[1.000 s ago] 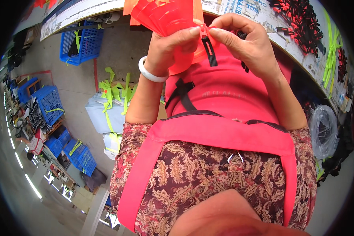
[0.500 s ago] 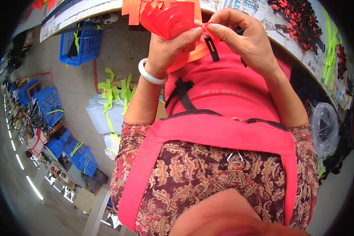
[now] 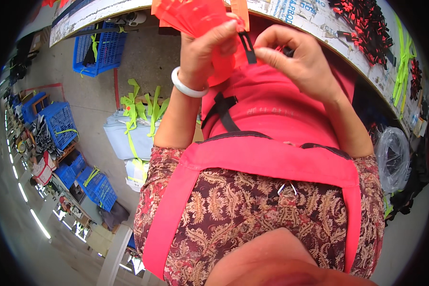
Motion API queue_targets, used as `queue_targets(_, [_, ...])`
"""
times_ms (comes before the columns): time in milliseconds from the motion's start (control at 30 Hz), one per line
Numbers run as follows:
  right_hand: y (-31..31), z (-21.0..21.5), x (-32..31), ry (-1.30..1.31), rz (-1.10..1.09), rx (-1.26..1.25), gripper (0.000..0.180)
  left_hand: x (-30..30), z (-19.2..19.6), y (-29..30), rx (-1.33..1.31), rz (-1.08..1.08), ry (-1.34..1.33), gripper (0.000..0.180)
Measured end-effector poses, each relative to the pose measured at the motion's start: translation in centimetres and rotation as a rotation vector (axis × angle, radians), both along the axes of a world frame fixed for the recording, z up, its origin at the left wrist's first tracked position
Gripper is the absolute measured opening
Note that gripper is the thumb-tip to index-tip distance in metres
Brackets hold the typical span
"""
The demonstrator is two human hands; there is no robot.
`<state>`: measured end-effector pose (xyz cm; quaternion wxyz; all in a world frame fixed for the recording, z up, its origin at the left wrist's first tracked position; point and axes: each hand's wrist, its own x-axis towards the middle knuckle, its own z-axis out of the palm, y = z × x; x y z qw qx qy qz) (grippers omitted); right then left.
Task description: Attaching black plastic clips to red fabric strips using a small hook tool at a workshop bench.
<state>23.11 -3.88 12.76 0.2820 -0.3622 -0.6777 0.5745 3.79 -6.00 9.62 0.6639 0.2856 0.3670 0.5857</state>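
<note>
My left hand (image 3: 207, 45), with a white bangle at the wrist, is closed round a fanned stack of orange-red strips (image 3: 188, 16). From beside its thumb tip hangs a slim black tab (image 3: 247, 46) with a long slot, attached at a small red end. My right hand (image 3: 295, 57) is just right of the tab, its thumb and forefinger curled close together. A small black piece (image 3: 287, 51) shows tucked in its curled fingers; its kind cannot be made out. Both hands are in front of the red apron (image 3: 276, 95), by the table edge.
On the table (image 3: 271, 9) at the right lies a heap of black-and-red tabs (image 3: 362, 24), with yellow-green strips (image 3: 402, 66) beside it. Blue crates (image 3: 95, 52) stand on the floor at left. A pale blue tied bundle (image 3: 121, 136) lies near my left elbow.
My right thumb and forefinger have come away from the red end of the black tab, moving slightly right and down. My left hand and the strips have shifted a little left.
</note>
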Motion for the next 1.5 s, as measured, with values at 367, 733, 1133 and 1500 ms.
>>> queue_targets(367, [0.0,1.0,-0.7,-0.015,-0.124,-0.095,0.013,0.0,0.3,-0.6,-0.124,-0.098,-0.03,0.011])
queue_targets(733, [0.1,0.8,-0.4,-0.039,-0.111,-0.021,0.013,-0.7,0.0,-0.4,-0.04,-0.192,0.08,0.012])
queue_targets(1133, [0.6,0.3,-0.2,0.011,-0.152,-0.273,0.014,-0.1,-0.3,-0.4,-0.016,-0.182,0.026,0.011])
queue_targets(1500, [0.5,-0.7,-0.1,0.011,-0.174,-0.11,0.012,0.5,-0.2,-0.7,0.007,-0.104,0.007,0.009])
